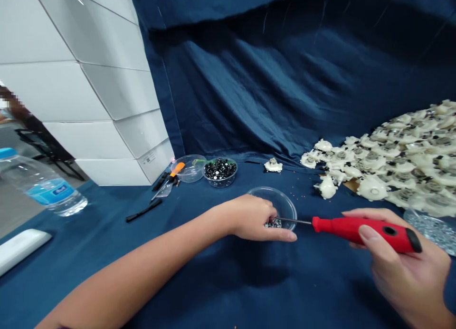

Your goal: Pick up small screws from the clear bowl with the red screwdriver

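My right hand (402, 253) is wrapped around the handle of a red screwdriver (356, 230), whose thin shaft points left. The shaft's tip reaches the curled fingers of my left hand (254, 217), which is over a clear round dish (290, 208). Small silvery screws (273, 223) lie in that dish, partly covered by my left hand. My left thumb sticks out to the right while the other fingers bend inward. Whatever those fingers pinch is hidden.
A tub of black round parts (221, 171) stands behind, beside a clear lid (192, 168). Many cream plastic housings (402, 162) are heaped at right, with one single housing (273, 166) apart. White boxes (117, 91) and a water bottle (53, 188) stand at left.
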The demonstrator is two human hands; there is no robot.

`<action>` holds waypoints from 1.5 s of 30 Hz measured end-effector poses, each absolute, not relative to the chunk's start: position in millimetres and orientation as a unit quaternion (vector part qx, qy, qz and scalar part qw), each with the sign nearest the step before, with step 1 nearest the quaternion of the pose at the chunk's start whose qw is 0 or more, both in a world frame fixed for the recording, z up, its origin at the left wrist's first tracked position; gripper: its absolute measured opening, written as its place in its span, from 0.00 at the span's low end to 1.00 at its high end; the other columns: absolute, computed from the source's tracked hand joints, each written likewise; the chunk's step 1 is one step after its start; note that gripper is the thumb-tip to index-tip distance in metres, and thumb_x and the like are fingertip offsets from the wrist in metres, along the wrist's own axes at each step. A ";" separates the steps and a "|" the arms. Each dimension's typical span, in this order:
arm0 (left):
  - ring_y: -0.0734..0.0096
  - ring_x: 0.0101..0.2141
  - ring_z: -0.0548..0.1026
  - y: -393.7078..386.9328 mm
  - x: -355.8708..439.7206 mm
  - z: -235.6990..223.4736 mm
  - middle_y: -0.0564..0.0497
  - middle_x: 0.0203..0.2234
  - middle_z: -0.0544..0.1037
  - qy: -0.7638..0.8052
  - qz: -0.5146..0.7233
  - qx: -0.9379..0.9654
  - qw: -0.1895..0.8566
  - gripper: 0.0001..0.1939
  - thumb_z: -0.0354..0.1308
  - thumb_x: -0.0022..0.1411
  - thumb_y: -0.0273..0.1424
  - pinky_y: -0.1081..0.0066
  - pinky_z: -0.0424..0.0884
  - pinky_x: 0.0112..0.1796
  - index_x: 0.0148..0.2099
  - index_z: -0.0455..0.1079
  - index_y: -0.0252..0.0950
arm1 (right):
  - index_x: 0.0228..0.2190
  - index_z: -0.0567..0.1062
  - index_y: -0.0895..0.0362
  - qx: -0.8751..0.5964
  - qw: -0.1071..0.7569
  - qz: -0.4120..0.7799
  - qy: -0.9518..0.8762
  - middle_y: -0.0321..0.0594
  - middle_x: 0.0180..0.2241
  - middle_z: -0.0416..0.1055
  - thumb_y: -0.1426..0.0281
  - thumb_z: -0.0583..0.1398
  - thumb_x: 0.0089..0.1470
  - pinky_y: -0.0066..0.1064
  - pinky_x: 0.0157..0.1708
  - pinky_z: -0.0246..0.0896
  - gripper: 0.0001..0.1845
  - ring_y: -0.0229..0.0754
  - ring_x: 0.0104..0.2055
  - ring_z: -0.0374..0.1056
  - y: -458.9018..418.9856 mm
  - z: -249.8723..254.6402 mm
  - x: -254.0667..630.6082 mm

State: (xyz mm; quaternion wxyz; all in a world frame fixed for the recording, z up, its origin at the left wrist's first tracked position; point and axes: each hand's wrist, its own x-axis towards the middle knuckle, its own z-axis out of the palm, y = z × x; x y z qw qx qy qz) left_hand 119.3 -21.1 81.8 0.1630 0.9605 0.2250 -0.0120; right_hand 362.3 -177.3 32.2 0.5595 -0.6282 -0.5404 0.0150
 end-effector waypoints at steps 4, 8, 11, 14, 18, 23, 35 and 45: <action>0.53 0.40 0.81 -27.4 119.5 86.4 0.41 0.44 0.85 0.222 -0.067 0.960 0.158 0.34 0.61 0.66 0.64 0.64 0.69 0.37 0.48 0.80 0.35 | 0.40 0.83 0.44 -0.640 0.539 -0.056 -0.545 0.41 0.36 0.82 0.52 0.64 0.66 0.43 0.32 0.65 0.12 0.49 0.28 0.71 -185.9 33.2 359.1; 0.55 0.41 0.81 -28.3 121.2 86.3 0.43 0.47 0.85 0.233 -0.084 0.957 0.153 0.26 0.68 0.64 0.53 0.64 0.70 0.38 0.51 0.78 0.37 | 0.42 0.83 0.44 -0.617 0.541 -0.051 -0.570 0.42 0.40 0.83 0.55 0.65 0.66 0.46 0.42 0.73 0.10 0.55 0.38 0.79 -184.6 32.0 357.3; 0.57 0.39 0.81 -26.4 121.9 85.1 0.47 0.44 0.86 0.233 -0.098 0.953 0.164 0.19 0.68 0.63 0.46 0.65 0.69 0.36 0.49 0.79 0.40 | 0.41 0.84 0.47 -0.597 0.542 -0.062 -0.588 0.42 0.39 0.83 0.57 0.67 0.64 0.45 0.45 0.73 0.10 0.54 0.38 0.80 -178.6 29.0 357.8; 0.58 0.37 0.81 -24.8 122.5 83.0 0.47 0.41 0.86 0.232 -0.101 0.955 0.154 0.17 0.67 0.62 0.44 0.65 0.68 0.34 0.47 0.79 0.40 | 0.41 0.85 0.48 -0.587 0.539 -0.056 -0.601 0.40 0.39 0.83 0.57 0.67 0.64 0.42 0.43 0.70 0.09 0.51 0.36 0.78 -174.3 26.3 359.4; 0.59 0.33 0.80 -24.7 123.4 80.3 0.50 0.34 0.85 0.232 -0.119 0.955 0.142 0.16 0.63 0.63 0.46 0.65 0.64 0.31 0.45 0.79 0.42 | 0.42 0.84 0.48 -0.611 0.512 -0.057 -0.602 0.36 0.36 0.83 0.57 0.65 0.66 0.38 0.34 0.63 0.10 0.43 0.28 0.71 -173.5 25.6 360.9; 0.58 0.32 0.79 -26.4 124.8 80.8 0.49 0.33 0.84 0.231 -0.129 0.955 0.135 0.15 0.60 0.64 0.46 0.64 0.62 0.30 0.43 0.78 0.41 | 0.43 0.84 0.49 -0.614 0.495 -0.059 -0.612 0.34 0.35 0.82 0.56 0.64 0.67 0.37 0.32 0.62 0.12 0.41 0.26 0.70 -173.9 26.9 361.0; 0.61 0.28 0.76 -28.2 126.4 81.8 0.49 0.27 0.81 0.225 -0.153 0.953 0.136 0.18 0.57 0.68 0.47 0.65 0.60 0.28 0.33 0.76 0.40 | 0.43 0.84 0.48 -0.611 0.499 -0.027 -0.614 0.33 0.33 0.81 0.55 0.64 0.67 0.35 0.32 0.61 0.12 0.40 0.24 0.68 -172.7 26.3 362.8; 0.66 0.22 0.67 -27.7 126.3 89.8 0.50 0.21 0.75 0.230 -0.152 0.934 0.226 0.40 0.44 0.71 0.68 0.65 0.59 0.28 0.25 0.69 0.40 | 0.44 0.84 0.48 -0.600 0.504 -0.016 -0.621 0.34 0.37 0.83 0.55 0.65 0.67 0.34 0.34 0.64 0.13 0.40 0.27 0.71 -171.9 25.4 364.1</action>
